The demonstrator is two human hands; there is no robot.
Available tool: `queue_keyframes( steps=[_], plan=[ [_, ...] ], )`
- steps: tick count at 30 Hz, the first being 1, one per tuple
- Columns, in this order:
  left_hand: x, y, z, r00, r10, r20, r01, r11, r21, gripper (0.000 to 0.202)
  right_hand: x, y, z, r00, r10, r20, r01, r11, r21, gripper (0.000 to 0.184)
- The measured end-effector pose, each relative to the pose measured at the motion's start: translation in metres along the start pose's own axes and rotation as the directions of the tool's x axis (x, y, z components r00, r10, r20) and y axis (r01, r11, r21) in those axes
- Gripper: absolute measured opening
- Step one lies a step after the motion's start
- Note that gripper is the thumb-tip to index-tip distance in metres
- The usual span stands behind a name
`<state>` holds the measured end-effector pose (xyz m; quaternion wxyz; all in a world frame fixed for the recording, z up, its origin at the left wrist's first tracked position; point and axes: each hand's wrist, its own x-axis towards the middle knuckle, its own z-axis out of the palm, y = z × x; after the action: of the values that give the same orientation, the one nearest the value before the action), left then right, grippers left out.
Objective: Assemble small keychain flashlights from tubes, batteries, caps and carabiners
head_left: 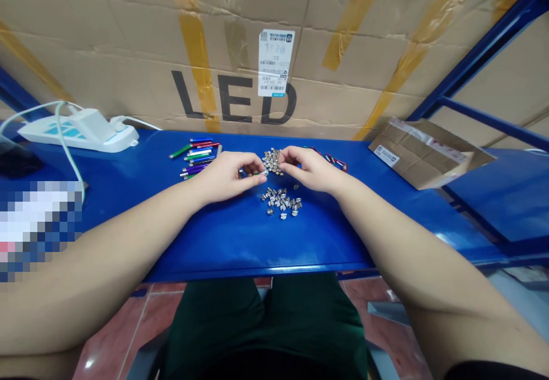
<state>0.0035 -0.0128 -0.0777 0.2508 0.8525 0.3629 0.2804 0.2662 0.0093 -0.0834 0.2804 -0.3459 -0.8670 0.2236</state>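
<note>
The left grip (226, 179) is pinched closed, with a small silver metal fitting (263, 172) held at its fingertips over the glossy blue metal desk (253, 248); a sliver of green is seen beside it, too small to be identified. The right grip (311, 168) is drawn together just right of that pinch, but whether anything is held in it cannot be told. A loose heap of small silver metal fittings (272, 161) lies directly ahead of the 2 grips, nearly touching the right fingertips (286, 154), and a second heap of silver fittings (281, 202) lies just below them. Left of the left grip, a bundle of slim multicoloured tubes (195, 157) is laid out, and small red-and-blue items (335, 162) lie right of the right grip.

The fitting could slip from the pinch if pressure is eased, since so little of it is held, and it could roll along the smooth desk. A wrist or finger could also scatter either heap, and the 2 heaps could be mixed because they lie so close together.
</note>
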Motion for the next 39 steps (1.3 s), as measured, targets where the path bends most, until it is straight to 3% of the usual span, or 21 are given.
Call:
queue_keyframes(
  steps=[3, 8, 16, 23, 29, 34, 39],
  plan=[
    [0.000, 0.001, 0.005, 0.999, -0.032, 0.012, 0.033, 0.995, -0.089, 0.029, 0.001, -0.015, 0.005, 0.998, 0.007, -0.066, 0.000, 0.995, 0.103, 0.017],
    [-0.002, 0.003, 0.009, 0.996, -0.085, 0.041, 0.093, 0.969, -0.231, 0.029, 0.000, -0.025, 0.012, 0.998, -0.037, -0.052, 0.045, 0.986, 0.158, 0.016],
    [-0.002, 0.003, 0.010, 0.995, -0.089, 0.038, 0.096, 0.960, -0.264, 0.027, 0.000, -0.020, 0.015, 0.997, 0.000, -0.074, 0.026, 0.934, 0.356, 0.021],
    [-0.002, 0.005, 0.009, 0.997, -0.074, 0.023, 0.077, 0.961, -0.264, 0.028, 0.000, -0.023, 0.014, 0.998, -0.016, -0.066, 0.039, 0.928, 0.370, 0.018],
    [-0.002, 0.000, 0.007, 1.000, -0.002, -0.005, 0.001, 0.985, -0.175, 0.028, 0.000, -0.021, 0.010, 0.994, -0.076, -0.084, 0.095, 0.961, 0.261, 0.015],
    [-0.002, -0.008, 0.007, 0.994, 0.105, -0.020, -0.106, 0.992, -0.064, 0.019, -0.003, -0.003, -0.005, 0.985, -0.076, -0.152, 0.073, 0.997, -0.024, 0.013],
    [-0.002, -0.010, 0.008, 0.990, 0.141, -0.024, -0.143, 0.986, -0.083, 0.013, -0.005, 0.019, -0.014, 1.000, -0.018, 0.014, 0.021, 0.955, -0.296, 0.010]
  ],
)
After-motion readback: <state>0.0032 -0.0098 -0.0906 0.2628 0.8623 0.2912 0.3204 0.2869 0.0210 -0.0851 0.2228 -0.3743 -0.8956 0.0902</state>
